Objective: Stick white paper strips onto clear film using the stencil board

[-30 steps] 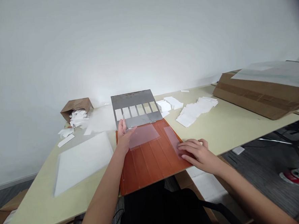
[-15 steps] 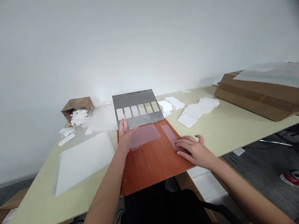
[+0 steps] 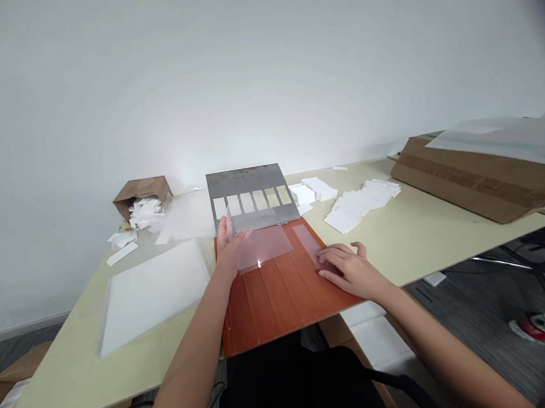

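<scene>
Left hand (image 3: 228, 251) lightly closed on clear sheet (image 3: 271, 245); strip (image 3: 305, 237), lengthwise along orange board's (image 3: 282, 299) right edge, touched by part-open right hand (image 3: 350, 271).

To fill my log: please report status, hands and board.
Left hand holds clear sheet. Right hand on narrow strip. Orange board beneath. Strip partly covered.
</scene>
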The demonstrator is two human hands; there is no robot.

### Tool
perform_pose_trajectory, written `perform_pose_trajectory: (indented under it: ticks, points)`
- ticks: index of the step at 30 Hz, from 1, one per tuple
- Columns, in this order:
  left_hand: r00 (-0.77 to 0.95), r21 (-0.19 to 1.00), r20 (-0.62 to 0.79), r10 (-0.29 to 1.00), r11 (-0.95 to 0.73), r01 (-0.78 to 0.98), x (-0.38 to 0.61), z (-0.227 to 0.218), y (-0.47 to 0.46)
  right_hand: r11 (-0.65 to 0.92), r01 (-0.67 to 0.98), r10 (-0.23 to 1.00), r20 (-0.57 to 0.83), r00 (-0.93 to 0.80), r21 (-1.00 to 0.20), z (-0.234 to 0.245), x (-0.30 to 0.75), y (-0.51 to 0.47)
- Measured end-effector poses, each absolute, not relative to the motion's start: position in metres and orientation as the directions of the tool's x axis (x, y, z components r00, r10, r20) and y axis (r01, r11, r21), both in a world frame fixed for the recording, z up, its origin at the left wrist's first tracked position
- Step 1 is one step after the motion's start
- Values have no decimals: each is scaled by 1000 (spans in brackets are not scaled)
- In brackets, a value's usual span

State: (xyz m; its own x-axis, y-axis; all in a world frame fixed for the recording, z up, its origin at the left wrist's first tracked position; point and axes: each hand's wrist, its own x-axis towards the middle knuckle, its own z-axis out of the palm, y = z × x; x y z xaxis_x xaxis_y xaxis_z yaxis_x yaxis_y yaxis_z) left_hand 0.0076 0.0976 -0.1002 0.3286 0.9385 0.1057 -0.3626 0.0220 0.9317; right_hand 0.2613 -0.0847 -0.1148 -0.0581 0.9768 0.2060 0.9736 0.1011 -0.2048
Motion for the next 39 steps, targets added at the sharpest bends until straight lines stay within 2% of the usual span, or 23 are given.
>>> perform_pose_trajectory:
  ticks: [6, 18, 25, 30, 34, 39]
  points:
    - [272, 935, 103, 957, 0, -354, 9, -100, 99, 99, 974, 976, 211, -54, -205, -116, 263, -82]
    - [178, 947, -6, 984, 63, -315, 10, -97, 104, 105, 979, 972, 225, -64, -175, -125, 268, -80]
    - [143, 958, 113, 983, -69, -278, 9, -102, 107, 106, 981, 969, 236, -65, -165, -125, 269, -80]
    - [259, 948, 220, 940, -144, -285, 7, -106, 107, 151, 977, 948, 303, -99, -152, -121, 265, -79]
    - [362, 937, 310, 879, -217, -275, 10, -108, 103, 247, 959, 896, 409, -171, -142, -102, 248, -68]
    - [394, 927, 370, 841, -306, -218, 12, -114, 100, 428, 897, 772, 559, -302, -107, -70, 213, -30]
